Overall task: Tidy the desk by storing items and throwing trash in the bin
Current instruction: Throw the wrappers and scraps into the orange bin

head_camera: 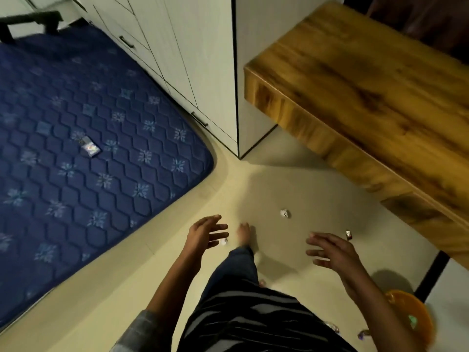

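I look down at a beige floor. My left hand (206, 233) and my right hand (330, 250) hover above it with fingers spread, holding nothing. A crumpled white paper ball (284, 213) lies on the floor between them, farther off. A small dark wrapper (349, 235) lies just beyond my right fingertips. Another white scrap (223, 241) peeks out under my left fingers. The orange bin (412, 321) stands at the lower right, behind my right forearm. The wooden desk (368, 97) fills the upper right, its visible top bare.
A blue quilted mattress (76, 148) covers the left side, with a small shiny packet (90, 148) on it. White cabinets (190, 59) stand between mattress and desk. More wrappers (363, 334) lie beside the bin. My bare foot (245, 233) is planted between my hands.
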Tool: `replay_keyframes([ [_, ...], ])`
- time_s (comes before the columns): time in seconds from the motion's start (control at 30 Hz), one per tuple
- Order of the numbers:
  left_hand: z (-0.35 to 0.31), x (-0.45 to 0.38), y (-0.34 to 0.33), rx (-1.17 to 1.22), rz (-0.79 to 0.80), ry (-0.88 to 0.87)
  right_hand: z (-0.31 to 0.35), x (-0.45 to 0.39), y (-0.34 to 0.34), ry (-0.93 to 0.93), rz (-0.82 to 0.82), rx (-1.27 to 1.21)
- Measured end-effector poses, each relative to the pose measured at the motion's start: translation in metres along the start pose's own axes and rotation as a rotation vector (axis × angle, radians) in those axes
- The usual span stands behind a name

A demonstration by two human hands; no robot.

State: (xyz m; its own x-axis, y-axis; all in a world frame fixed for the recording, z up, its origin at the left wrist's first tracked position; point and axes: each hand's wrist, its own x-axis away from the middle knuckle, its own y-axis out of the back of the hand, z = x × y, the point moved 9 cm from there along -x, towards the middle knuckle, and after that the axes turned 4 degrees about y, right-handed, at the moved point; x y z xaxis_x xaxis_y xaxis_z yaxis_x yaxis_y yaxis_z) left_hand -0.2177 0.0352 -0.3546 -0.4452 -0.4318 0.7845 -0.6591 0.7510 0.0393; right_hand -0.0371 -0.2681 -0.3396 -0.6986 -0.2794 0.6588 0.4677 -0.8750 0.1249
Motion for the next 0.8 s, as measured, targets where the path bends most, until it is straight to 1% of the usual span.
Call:
replay_keyframes([
  [0.1,0.013,0.015,0.002,-0.001,0.017,-0.016,-0.017,0.019,0.000,-0.008,-0.029,-0.061],
  [0.27,0.012,0.019,0.003,-0.037,0.026,-0.021,-0.023,0.028,0.001,-0.023,-0.044,-0.058],
  [0.37,0.003,0.013,0.000,-0.040,0.034,-0.036,-0.014,0.023,0.000,-0.008,-0.060,-0.052],
  [0.6,-0.012,-0.014,-0.006,-0.057,0.063,-0.004,0.007,-0.011,-0.007,-0.016,-0.070,-0.023],
  [0.8,-0.020,-0.038,-0.021,-0.074,0.111,0.085,0.038,-0.044,-0.016,-0.016,-0.083,0.003],
])
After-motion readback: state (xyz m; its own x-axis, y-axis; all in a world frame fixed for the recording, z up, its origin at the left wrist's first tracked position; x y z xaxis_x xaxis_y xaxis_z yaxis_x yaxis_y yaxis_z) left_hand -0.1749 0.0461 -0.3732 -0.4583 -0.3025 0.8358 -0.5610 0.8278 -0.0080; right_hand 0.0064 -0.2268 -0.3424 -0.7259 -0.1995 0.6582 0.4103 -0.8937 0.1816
